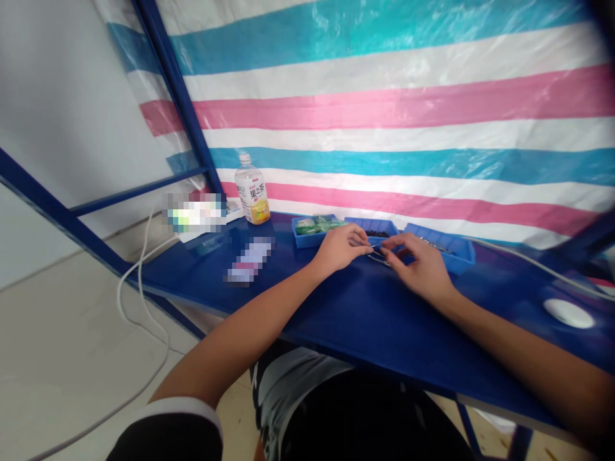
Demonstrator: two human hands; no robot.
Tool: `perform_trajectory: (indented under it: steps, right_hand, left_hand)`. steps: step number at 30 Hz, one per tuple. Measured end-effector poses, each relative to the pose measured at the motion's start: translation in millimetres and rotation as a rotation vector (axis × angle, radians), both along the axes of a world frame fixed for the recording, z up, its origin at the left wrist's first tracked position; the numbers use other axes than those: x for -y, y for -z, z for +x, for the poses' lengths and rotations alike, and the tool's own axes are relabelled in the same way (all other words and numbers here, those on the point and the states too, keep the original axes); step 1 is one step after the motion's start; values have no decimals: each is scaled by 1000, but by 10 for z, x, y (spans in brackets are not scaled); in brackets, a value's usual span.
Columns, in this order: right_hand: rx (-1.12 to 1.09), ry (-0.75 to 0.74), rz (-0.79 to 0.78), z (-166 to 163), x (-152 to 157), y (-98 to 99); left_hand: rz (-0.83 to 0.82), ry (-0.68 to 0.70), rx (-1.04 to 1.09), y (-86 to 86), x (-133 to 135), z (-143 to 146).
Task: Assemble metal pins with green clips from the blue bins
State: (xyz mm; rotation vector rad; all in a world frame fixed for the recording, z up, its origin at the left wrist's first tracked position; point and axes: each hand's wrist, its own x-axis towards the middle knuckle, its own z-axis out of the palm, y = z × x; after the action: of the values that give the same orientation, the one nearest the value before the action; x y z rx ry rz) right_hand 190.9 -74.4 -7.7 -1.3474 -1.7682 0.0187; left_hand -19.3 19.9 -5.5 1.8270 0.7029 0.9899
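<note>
Right of centre: pinching thin silvery strand [379, 258] with fingertips of left hand [340, 247] and right hand [423, 266]; probably light, flexible; best gripped near ends.

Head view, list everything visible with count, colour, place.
desk: 1, blue, centre
striped sheet: 1, multicoloured, behind
frame bars: several, blue, left
bins: 3, blue, desk back
packets: several, green, left bin
pieces: many, dark, middle bin
bottle: 1, clear and yellow, left
pixelated patches: 2, mixed, left
cables: several, white, both sides
oval object: 1, white, right
strand: count unclear, silvery, over desk
sleeve: 1, black, lower left
lap: 1, black and grey, bottom
left hand, right hand: 1 each, bare, centre
</note>
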Motion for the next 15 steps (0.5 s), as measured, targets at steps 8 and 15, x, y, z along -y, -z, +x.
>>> perform_trajectory:
  steps: [8, 15]
  right_hand:
    - [-9, -102, -106, 0, -51, 80]
    - [-60, -120, -142, -21, -27, 27]
  left_hand:
    - [-21, 110, 17, 28, 26, 50]
    - [-39, 115, 14, -61, 109, 32]
